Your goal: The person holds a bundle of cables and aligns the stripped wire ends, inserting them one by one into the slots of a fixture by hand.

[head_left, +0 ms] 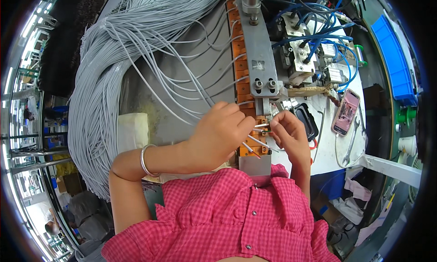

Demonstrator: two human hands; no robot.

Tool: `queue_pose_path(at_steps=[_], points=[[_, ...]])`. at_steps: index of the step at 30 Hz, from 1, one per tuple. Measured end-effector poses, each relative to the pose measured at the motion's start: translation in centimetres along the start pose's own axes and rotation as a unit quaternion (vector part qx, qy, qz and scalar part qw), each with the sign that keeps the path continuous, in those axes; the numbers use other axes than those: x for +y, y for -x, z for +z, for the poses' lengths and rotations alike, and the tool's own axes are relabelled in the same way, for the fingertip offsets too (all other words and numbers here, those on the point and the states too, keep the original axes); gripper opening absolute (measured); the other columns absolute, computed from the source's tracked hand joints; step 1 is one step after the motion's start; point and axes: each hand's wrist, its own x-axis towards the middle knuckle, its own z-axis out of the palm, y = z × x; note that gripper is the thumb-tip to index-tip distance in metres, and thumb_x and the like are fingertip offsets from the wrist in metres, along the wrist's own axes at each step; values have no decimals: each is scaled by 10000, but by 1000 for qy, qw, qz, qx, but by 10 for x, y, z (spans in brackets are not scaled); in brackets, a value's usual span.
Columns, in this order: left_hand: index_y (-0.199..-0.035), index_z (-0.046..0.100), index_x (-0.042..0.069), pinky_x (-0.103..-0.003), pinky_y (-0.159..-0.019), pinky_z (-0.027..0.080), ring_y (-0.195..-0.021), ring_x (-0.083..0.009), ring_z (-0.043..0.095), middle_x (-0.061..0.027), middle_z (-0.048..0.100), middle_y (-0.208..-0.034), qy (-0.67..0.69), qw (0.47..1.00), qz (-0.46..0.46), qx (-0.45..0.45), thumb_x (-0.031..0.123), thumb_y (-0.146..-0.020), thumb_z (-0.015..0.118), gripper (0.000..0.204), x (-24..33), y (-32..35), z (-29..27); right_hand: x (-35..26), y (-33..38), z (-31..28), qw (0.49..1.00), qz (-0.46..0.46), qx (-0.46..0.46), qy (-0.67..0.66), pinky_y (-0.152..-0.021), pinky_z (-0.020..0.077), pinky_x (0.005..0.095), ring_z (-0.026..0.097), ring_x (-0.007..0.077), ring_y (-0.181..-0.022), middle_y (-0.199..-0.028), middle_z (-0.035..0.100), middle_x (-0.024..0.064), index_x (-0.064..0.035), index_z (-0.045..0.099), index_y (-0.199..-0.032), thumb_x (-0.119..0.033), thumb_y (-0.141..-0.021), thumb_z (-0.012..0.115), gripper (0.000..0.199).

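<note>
My left hand (222, 129) is closed around several grey cables, whose stripped ends (257, 143) fan out to the right past its fingers. Thin colored cores, among them red and green, show at those tips. Close by on the right, my right hand (291, 136) pinches at the end of one cable; its fingertips partly hide that end. Both hands are over the near part of a long orange slotted fixture (240, 73). Farther up that fixture, other single grey cables lie in its slots. They lead back to a large grey cable bundle (93, 93) at the left.
A steel press arm (258, 48) stands over the fixture. Right of it are metal valve blocks (298, 52) with blue air tubes (314, 36). A phone (347, 112), a wrench (353, 143) and a black tray (306, 120) lie on the white surface. A blue bin (395, 61) hangs far right.
</note>
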Motion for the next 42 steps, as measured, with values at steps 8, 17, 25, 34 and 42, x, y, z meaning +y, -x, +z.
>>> queue_pose_path(at_steps=[8,17,25,34,42], points=[[-816,536,46,-368,-664,366,-742,-260,475,-80,454,-695,-36,999,6,-17,-23,-584,590,248,-3,4,11,0,-2,-15,990,113,-70,-53,-442,256,175,366,8,-500,-628,483,-43,-34,537,-852,-80,-864,574,61],[-814,568,56,-348,-617,375,-699,-233,489,-61,465,-702,-42,998,-15,-37,25,-644,622,181,-1,4,4,-10,13,3,999,-33,-6,-13,-618,406,166,534,40,-692,-752,592,-3,16,594,-917,13,-804,641,123],[-771,568,65,-352,-601,380,-673,-213,499,-50,474,-694,-62,995,38,-66,71,-669,599,107,6,8,-7,-5,28,-1,997,-53,37,37,-655,431,177,555,48,-721,-811,618,9,20,605,-897,-13,-817,644,94],[-761,558,63,-343,-623,391,-697,-224,512,-67,495,-719,-95,937,90,-325,130,-700,568,91,13,17,-23,-6,39,3,992,-92,77,28,-599,421,155,543,22,-675,-760,603,-12,23,614,-876,-38,-835,639,78],[-1096,591,-5,-324,-749,474,-939,-239,589,-119,597,-1026,12,987,149,-52,330,-666,739,565,27,13,-85,-5,60,10,990,-102,87,49,-572,394,160,520,28,-651,-744,590,-15,11,612,-887,-43,-834,636,79]])
